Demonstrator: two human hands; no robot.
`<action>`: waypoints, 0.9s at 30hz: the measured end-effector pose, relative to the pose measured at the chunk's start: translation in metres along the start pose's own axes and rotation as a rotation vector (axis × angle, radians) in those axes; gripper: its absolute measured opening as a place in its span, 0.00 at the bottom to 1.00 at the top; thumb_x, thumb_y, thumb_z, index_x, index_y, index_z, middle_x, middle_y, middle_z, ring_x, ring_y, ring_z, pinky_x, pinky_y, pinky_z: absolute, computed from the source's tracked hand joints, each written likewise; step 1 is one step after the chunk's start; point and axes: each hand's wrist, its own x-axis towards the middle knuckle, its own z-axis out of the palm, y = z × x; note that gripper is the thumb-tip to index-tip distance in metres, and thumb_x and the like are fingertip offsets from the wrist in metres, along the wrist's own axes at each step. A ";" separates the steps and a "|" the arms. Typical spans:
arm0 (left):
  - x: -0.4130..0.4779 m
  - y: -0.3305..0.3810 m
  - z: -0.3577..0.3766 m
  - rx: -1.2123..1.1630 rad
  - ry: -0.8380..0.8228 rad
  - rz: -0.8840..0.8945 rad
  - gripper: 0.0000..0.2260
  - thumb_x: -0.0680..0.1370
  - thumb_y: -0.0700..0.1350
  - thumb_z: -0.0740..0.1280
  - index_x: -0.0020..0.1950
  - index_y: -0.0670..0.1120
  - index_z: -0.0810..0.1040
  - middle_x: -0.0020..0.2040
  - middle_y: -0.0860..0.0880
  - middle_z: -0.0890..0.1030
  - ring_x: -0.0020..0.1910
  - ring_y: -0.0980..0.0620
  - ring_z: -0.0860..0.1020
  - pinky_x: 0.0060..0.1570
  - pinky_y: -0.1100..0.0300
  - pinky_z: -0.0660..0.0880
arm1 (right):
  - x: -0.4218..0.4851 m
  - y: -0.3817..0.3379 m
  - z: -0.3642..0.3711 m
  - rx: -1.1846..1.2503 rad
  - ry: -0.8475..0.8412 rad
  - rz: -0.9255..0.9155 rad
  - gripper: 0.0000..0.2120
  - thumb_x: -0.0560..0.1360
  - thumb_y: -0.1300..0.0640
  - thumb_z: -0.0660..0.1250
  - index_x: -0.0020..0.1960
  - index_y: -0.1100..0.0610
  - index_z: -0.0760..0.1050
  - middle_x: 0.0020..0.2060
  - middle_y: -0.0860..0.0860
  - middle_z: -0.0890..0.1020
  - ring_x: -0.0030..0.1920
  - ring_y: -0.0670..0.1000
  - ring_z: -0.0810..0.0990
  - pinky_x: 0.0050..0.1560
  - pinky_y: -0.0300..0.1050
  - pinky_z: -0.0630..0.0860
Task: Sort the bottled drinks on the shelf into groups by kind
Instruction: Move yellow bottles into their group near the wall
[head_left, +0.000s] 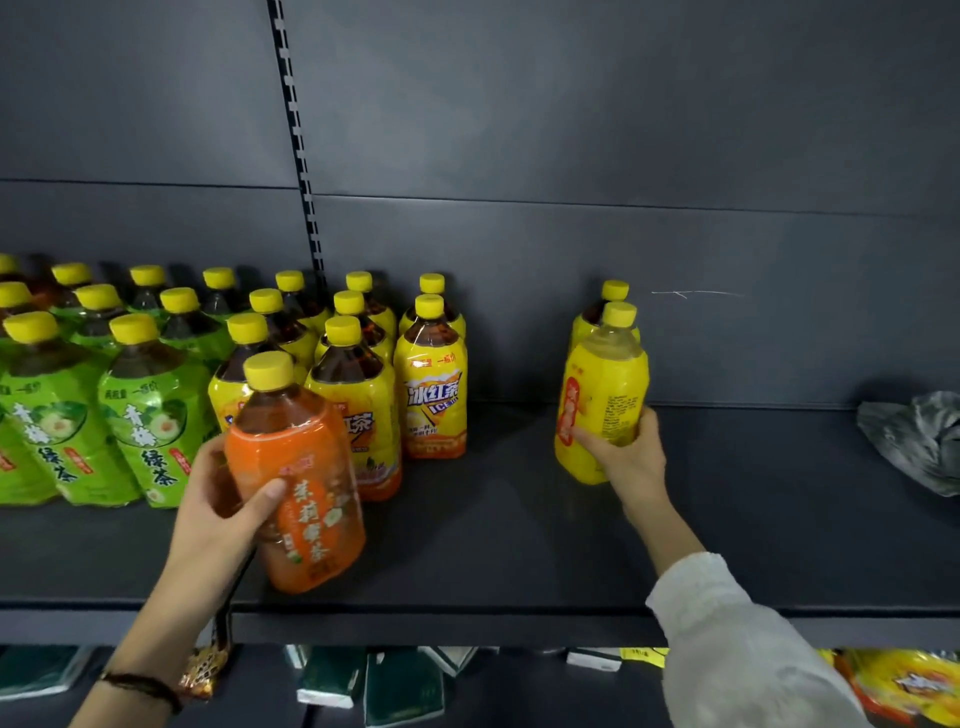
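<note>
Shelf: left hand grips orange bottle, tilted; right hand grips yellow bottle, upright. Green bottles grouped left.

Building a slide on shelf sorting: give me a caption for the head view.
Left hand holds an orange-label bottle, right hand grips a yellow bottle at the dark shelf.

The dark grey shelf carries a block of upright yellow-label iced black tea bottles. Touching that block on its left stand green-label green tea bottles. Well to its right are two yellow bottles, one behind the other, and farther right lies a crumpled grey bag.
</note>
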 end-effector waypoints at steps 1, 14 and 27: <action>0.001 0.001 -0.003 -0.003 0.011 0.002 0.33 0.53 0.68 0.74 0.54 0.60 0.70 0.52 0.54 0.77 0.43 0.69 0.79 0.39 0.73 0.77 | -0.001 0.001 0.006 0.004 -0.058 -0.009 0.39 0.63 0.51 0.80 0.68 0.51 0.66 0.58 0.49 0.78 0.58 0.52 0.77 0.60 0.54 0.76; 0.009 -0.008 -0.021 0.037 0.061 0.039 0.38 0.51 0.75 0.71 0.56 0.62 0.71 0.54 0.59 0.76 0.49 0.63 0.77 0.43 0.72 0.77 | 0.022 -0.004 0.063 0.205 -0.119 0.014 0.40 0.65 0.40 0.75 0.72 0.50 0.66 0.67 0.53 0.69 0.65 0.52 0.72 0.60 0.48 0.74; 0.019 -0.034 -0.018 0.053 0.091 0.072 0.18 0.76 0.40 0.64 0.53 0.66 0.73 0.50 0.58 0.78 0.44 0.70 0.79 0.38 0.73 0.77 | 0.098 -0.005 0.022 0.266 -0.063 0.159 0.36 0.70 0.48 0.74 0.70 0.53 0.58 0.65 0.54 0.70 0.62 0.53 0.73 0.58 0.50 0.74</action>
